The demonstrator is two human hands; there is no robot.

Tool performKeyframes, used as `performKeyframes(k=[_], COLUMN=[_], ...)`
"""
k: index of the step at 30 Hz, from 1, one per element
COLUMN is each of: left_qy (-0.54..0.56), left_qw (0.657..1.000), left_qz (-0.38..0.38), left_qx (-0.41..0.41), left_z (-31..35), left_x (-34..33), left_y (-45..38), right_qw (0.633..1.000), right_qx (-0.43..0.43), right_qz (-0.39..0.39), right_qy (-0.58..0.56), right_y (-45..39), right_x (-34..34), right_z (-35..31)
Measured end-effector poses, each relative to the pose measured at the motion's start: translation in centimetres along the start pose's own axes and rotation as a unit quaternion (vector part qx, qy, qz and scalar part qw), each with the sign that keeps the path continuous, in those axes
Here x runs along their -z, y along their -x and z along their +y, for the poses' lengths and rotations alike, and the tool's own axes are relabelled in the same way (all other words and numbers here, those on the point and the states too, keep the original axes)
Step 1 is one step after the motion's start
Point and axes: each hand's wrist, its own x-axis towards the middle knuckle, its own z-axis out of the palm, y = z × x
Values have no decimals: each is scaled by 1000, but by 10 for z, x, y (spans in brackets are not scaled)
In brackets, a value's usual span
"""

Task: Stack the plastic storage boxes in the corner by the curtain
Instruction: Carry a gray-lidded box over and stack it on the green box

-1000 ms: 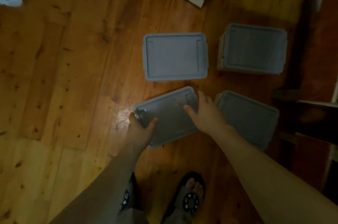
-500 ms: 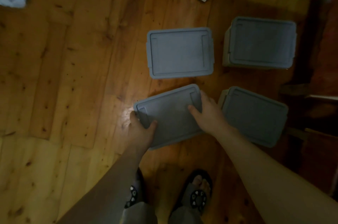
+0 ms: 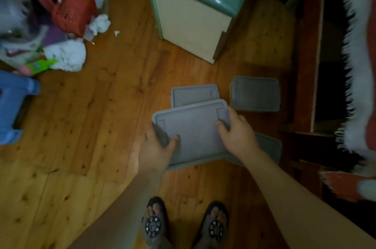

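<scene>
I hold a grey lidded plastic box [image 3: 193, 130] up off the wooden floor. My left hand [image 3: 156, 147] grips its left end, thumb on the lid. My right hand [image 3: 236, 135] grips its right end. Behind it on the floor lies a second grey box [image 3: 193, 94], partly hidden by the held one. A third box [image 3: 255, 93] sits to the right of that. A fourth box [image 3: 268, 145] shows under my right wrist.
A green-topped cream cabinet [image 3: 195, 17] stands just behind the boxes. Dark wooden furniture [image 3: 305, 65] and a fringed red and white cloth [image 3: 358, 65] fill the right. A red basket [image 3: 71, 2], clothes and a blue stool [image 3: 12, 104] lie at the left. My sandalled feet [image 3: 183, 226] are below.
The box I grip has risen off the floor and now overlaps the one behind it. My view has lifted, bringing the cabinet and clutter at the left into sight.
</scene>
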Motion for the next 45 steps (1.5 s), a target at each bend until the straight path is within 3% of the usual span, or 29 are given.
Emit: performKeyframes(k=[18, 28, 45], left_qy=[8, -9, -10], left_qw=[977, 954, 923], left_qz=[113, 155, 185], left_qx=[-179, -258, -338], left_z=[216, 331, 519], left_x=[189, 303, 468], left_y=[60, 122, 229], right_qw=[976, 959, 925], right_qx=[77, 135, 149], right_qz=[204, 246, 348], right_qy=[5, 25, 30], right_y=[105, 183, 310], right_x=[221, 338, 526], right_z=[-158, -252, -392])
